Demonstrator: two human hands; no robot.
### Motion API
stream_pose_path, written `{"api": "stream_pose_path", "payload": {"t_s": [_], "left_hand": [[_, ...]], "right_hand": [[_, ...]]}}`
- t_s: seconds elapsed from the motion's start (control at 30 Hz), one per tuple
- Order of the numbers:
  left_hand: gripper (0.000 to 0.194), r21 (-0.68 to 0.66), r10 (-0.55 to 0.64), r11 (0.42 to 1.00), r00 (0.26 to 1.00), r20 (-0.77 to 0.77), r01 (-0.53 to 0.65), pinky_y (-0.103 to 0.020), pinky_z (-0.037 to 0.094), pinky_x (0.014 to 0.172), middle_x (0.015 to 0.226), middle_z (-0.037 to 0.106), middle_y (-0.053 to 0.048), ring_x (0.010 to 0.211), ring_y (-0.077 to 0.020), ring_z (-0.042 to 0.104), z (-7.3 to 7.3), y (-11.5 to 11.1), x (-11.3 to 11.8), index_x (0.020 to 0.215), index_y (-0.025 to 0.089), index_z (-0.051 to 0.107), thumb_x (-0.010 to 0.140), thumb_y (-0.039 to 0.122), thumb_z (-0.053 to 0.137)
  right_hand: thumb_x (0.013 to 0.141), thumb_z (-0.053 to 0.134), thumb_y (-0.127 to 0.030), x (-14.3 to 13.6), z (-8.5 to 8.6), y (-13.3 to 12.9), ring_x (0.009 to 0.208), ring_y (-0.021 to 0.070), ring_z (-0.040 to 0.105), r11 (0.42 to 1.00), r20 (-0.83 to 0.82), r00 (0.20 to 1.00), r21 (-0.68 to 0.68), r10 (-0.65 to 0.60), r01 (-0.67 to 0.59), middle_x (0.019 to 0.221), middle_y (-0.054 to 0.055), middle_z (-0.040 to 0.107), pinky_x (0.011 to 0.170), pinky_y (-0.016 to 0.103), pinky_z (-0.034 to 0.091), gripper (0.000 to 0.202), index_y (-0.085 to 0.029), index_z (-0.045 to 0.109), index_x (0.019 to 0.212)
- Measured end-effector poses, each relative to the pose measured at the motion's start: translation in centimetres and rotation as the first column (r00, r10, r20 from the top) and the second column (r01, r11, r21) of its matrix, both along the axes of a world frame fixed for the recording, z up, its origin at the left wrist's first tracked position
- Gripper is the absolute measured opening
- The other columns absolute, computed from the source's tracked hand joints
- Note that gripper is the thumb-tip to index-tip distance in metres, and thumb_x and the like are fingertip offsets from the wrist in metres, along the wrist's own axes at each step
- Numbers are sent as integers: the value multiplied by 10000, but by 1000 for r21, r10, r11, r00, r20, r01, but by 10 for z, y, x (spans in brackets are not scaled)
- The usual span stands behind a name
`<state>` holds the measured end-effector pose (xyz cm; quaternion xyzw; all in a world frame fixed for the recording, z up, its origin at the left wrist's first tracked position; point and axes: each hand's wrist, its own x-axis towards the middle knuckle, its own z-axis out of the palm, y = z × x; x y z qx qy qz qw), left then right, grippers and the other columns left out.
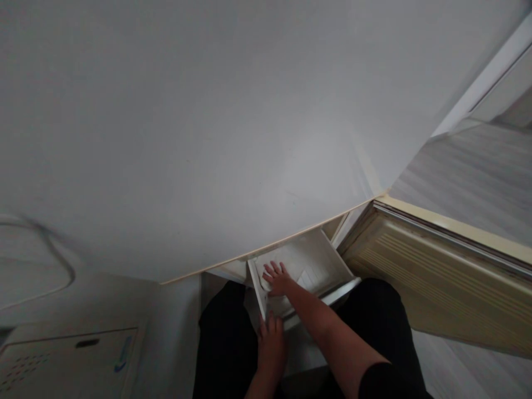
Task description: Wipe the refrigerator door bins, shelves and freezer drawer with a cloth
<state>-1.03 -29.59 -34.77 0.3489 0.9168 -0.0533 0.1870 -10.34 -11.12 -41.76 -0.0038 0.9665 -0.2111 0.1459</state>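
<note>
A white drawer (pixel 338 263) is pulled out from under the grey-white tabletop, between my knees. My right hand (pixel 275 279) reaches down into its left part, fingers spread and palm down. Under and beside those fingers lies a pale, rounded item (pixel 264 284), mostly covered, whose kind I cannot make out. To the right of the hand is a white flat piece (pixel 306 278), perhaps paper, on the drawer bottom. At the drawer's front left corner rests my left hand (pixel 272 339), its fingers stretched out and slightly apart against the edge.
The broad tabletop (pixel 216 122) has a thin wood-coloured edge. A yellowish ribbed panel (pixel 449 271) stands close on the right. At lower left is a light box-like cabinet (pixel 70 360) with a slot and small holes. A white cable (pixel 66 266) loops at far left.
</note>
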Motion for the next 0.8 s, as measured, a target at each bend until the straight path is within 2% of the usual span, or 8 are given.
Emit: {"api": "stream_pose_path", "payload": {"t_s": [0.07, 0.2, 0.3, 0.43, 0.57, 0.63, 0.7, 0.8], "left_hand": [[466, 16, 0, 1000, 1000, 30, 0, -536, 447, 1096, 1586, 401, -119, 1498, -420, 242, -2, -1, -2, 1348, 203, 576, 883, 214, 549], [503, 19, 4, 1000, 995, 104, -6, -536, 431, 1106, 1599, 367, -144, 1505, -422, 216, 4, -3, -5, 1391, 176, 529, 889, 206, 523], [531, -20, 20, 1000, 987, 160, -17, -539, 398, 1129, 1620, 321, -159, 1512, -444, 165, 15, 1, -6, 1417, 148, 500, 887, 181, 512], [536, -52, 33, 998, 981, 191, -24, -555, 401, 1118, 1626, 306, -167, 1512, -452, 152, 23, 5, -6, 1431, 146, 479, 899, 201, 507], [581, -40, 35, 999, 984, 173, -29, -550, 405, 1120, 1627, 306, -163, 1509, -457, 155, 19, 5, -6, 1447, 145, 471, 873, 206, 540], [628, -37, 24, 999, 986, 164, -18, -544, 416, 1113, 1644, 269, -154, 1502, -456, 183, 16, 4, -6, 1492, 160, 421, 875, 206, 527], [655, -27, -4, 1000, 989, 148, 8, -552, 415, 1112, 1648, 266, -144, 1501, -438, 205, 15, 2, -5, 1531, 194, 366, 888, 201, 494], [688, -18, -23, 999, 988, 151, 26, -562, 401, 1119, 1632, 297, -155, 1511, -424, 184, 18, 1, -5, 1547, 195, 330, 881, 209, 501]], "right_hand": [[711, 734, -652, 17, 6, 44, 1540, 389, -43, 998, 25, 998, 17, -63, 63, 1676, 80, -6, 1181, 683, -2, 1092, -282, 225, 1603], [638, 795, -663, 61, 16, 128, 1524, 428, -99, 909, 219, 886, 183, -408, 374, 1650, 136, -144, 1186, 660, 74, 1295, -232, 73, 1623], [629, 836, -609, 84, 17, 146, 1541, 379, -69, 878, 261, 842, 227, -472, 421, 1635, 199, -185, 1221, 520, 145, 1378, -143, -5, 1616], [536, 858, -668, 76, 17, 104, 1482, 522, -139, 809, 339, 738, 315, -584, 496, 1605, 254, -236, 1131, 729, 89, 1517, -152, -90, 1602], [431, 925, -592, 37, 16, 22, 1441, 587, -139, 896, 335, 834, 237, -439, 376, 1588, 291, -231, 1105, 772, 29, 1604, -142, -71, 1604], [545, 901, -504, 19, 13, -20, 1458, 563, -106, 947, 257, 917, 184, -306, 264, 1616, 275, -151, 1121, 763, 59, 1413, -152, 56, 1621], [766, 757, -381, 8, 10, -52, 1495, 502, -39, 977, 181, 966, 136, -185, 162, 1642, 246, -45, 1140, 738, 123, 979, -135, 285, 1587], [792, 727, -326, 4, 10, -60, 1521, 436, -43, 987, 200, 975, 151, -91, 61, 1664, 193, 57, 1151, 726, 120, 766, -147, 476, 1492]]}}
